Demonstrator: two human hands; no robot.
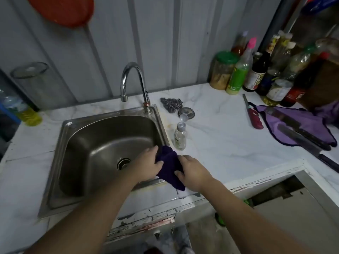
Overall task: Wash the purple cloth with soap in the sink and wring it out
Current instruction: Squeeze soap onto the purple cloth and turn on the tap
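Dim, cool light w/ soft shadows. Faint sheen on faucet (pixel 134 80) & sink (pixel 110 143) wall. Wide-angle bends wall panels & counter (pixel 220 143) at edges; bottles (pixel 266 74) top right look smeared, soft.

Both forearms were bare from the near edge of the view out to the wrists, with no sleeve, cuff or glove covering them. The bare left hand (pixel 147 165) and the bare right hand (pixel 194 172) wore no ring, watch, bracelet or band on any part that showed. The fingers (pixel 153 150) were uncovered too, and their nails were too small and blurred to make out.
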